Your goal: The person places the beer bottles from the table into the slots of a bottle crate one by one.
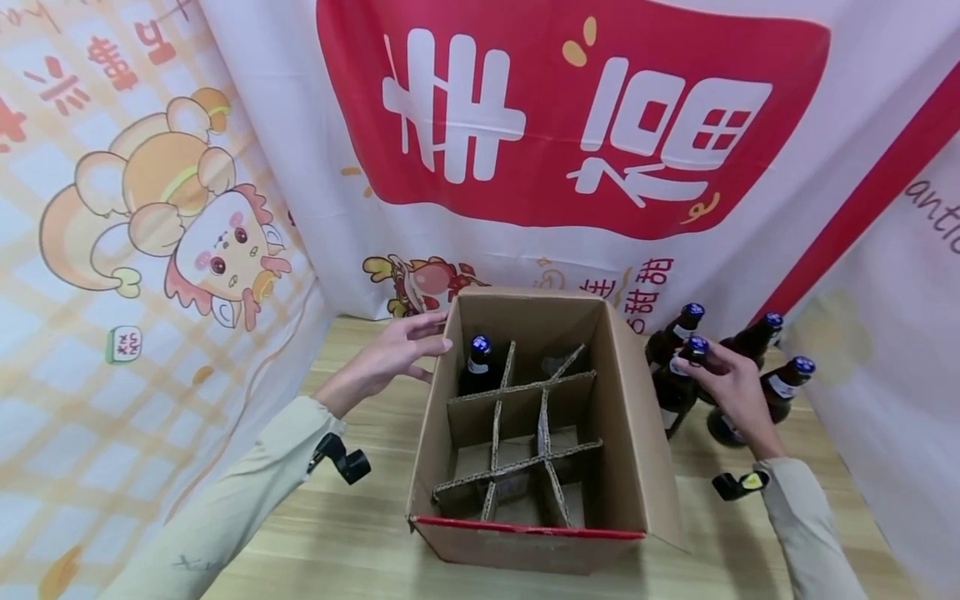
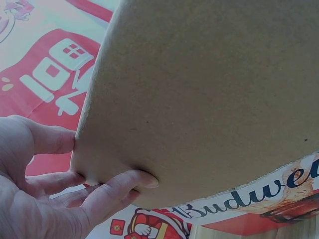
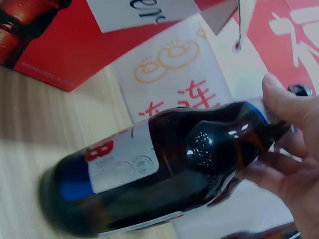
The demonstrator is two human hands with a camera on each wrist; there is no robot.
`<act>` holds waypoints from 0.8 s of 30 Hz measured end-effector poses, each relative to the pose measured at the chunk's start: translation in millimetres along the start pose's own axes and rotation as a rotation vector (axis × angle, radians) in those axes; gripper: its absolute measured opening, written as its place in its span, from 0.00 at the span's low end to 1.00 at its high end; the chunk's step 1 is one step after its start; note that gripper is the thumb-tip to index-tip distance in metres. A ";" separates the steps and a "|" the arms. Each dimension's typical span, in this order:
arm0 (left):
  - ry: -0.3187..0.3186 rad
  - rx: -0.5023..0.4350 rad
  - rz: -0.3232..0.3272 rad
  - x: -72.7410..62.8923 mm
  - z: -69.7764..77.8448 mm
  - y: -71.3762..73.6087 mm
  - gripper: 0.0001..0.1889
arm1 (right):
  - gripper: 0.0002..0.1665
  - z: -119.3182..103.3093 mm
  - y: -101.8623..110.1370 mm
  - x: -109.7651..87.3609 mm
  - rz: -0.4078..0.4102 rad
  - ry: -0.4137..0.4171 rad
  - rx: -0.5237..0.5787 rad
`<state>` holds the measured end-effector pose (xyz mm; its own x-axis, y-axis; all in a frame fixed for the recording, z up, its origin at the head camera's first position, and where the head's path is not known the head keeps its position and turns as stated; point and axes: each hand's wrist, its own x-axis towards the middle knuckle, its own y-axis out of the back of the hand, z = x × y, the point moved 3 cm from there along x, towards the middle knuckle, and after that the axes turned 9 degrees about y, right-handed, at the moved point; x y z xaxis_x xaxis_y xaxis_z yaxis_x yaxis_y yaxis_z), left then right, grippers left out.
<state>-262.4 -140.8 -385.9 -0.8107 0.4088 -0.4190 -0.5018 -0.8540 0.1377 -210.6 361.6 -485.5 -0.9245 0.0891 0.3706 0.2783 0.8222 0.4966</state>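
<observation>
The open cardboard box (image 1: 626, 417) stands on the table, its inside split by cardboard dividers (image 1: 517, 387). A dark beer bottle (image 1: 474, 379) with a blue cap is upright in its far left compartment. My left hand (image 1: 393, 354) grips the box's left side near the far corner; in the left wrist view its fingers (image 2: 142, 178) press on the brown cardboard. To the right of the box, my right hand (image 1: 731, 387) holds a brown beer bottle (image 3: 199, 154) by the neck. Whether that bottle's base touches the table I cannot tell.
Beside the held bottle stand more beer bottles (image 1: 783, 387), close together near the back right. Something glassy (image 1: 555, 365) shows dimly in the box's far right compartment. Printed cloth (image 1: 270, 100) hangs behind and at both sides of the wooden table (image 1: 337, 517).
</observation>
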 end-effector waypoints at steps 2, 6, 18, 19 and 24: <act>-0.001 0.002 0.000 0.3 0.7 0.9 0.37 | 0.23 -7.5 -0.3 2.0 0.007 0.003 -0.036; 0.003 0.000 0.005 1.0 1.7 1.3 0.37 | 0.21 -24.3 2.2 0.4 0.013 -0.012 -0.089; 0.001 -0.006 -0.004 -0.8 2.0 1.8 0.37 | 0.18 -66.4 12.5 3.9 0.161 0.071 -0.156; 0.001 -0.005 -0.005 -0.9 1.9 1.6 0.37 | 0.17 -68.5 13.3 4.2 0.174 0.080 -0.163; 0.000 -0.005 -0.005 -1.2 1.5 1.0 0.37 | 0.16 -80.1 17.5 6.2 0.204 0.096 -0.187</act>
<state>-262.3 -141.7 -384.0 -0.8084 0.4132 -0.4193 -0.5042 -0.8536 0.1310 -190.6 331.5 -411.6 -0.8182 0.1807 0.5459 0.5072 0.6739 0.5372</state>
